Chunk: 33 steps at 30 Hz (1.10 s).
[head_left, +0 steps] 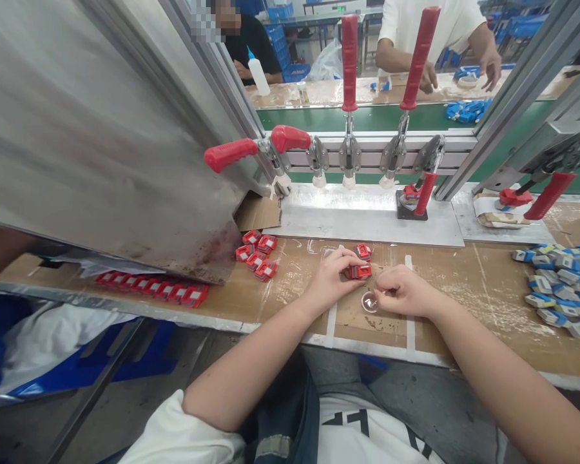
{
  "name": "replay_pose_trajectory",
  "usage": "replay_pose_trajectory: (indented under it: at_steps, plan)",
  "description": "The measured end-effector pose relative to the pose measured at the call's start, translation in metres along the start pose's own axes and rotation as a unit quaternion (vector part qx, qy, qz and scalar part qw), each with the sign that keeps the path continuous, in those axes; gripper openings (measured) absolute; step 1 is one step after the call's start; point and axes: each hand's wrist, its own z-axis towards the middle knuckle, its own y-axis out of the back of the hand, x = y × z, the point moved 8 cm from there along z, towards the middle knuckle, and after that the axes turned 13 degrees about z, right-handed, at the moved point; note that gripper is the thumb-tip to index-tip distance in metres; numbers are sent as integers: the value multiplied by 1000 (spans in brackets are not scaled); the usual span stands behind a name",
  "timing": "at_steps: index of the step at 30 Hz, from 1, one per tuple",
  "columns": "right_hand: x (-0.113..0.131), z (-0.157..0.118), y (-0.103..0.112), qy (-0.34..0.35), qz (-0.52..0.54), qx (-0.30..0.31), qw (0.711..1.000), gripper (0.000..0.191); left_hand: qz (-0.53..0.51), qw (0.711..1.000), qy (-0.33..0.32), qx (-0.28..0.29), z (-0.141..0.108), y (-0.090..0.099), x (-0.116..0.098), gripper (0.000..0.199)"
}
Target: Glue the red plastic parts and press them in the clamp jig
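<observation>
Head view: at a brown worktop [290, 299], a person's right hand [400, 291] curls beside a small clear dish [364, 303]; what its grip grasps, if anything, cannot be told. The left hand [336, 274] grasps a red part [361, 272] in its fingers, just above the worktop or resting on it, which cannot be told. A second red part [363, 251] lies just beyond. More red pieces [265, 269] sit to the left, while grey, blue and yellow pieces [568, 277] crowd the right. Behind stand a metal plate [319, 219] and red-handled clamps [349, 64]. Farther back, past a green strip [319, 120], a co-worker in white [430, 32] works with both hands.
</observation>
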Motion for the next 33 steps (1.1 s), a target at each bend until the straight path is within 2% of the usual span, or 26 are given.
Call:
replay_pose_trajectory:
  at_steps: [2,6,9,13,25,33]
  plan:
    - [1,0,7,2,15,-35,999,42,-2,1000,-1,0,0,0,0,27]
    - [-5,-3,35,-21,26,-191,981,45,-11,1000,3,-2,1,-1,1,24]
    - [-15,-4,42,-64,2,-240,969,48,-15,1000,9,-1,1,-1,2,24]
    - [-23,-1,40,-88,-6,-237,967,50,-13,1000,11,1,1,-1,2,26]
    - [-24,1,31,-78,11,-191,978,49,-4,1000,10,-3,1,-1,1,25]
    - [-21,-2,39,-73,-29,-214,974,46,10,1000,-7,-9,0,1,-3,24]
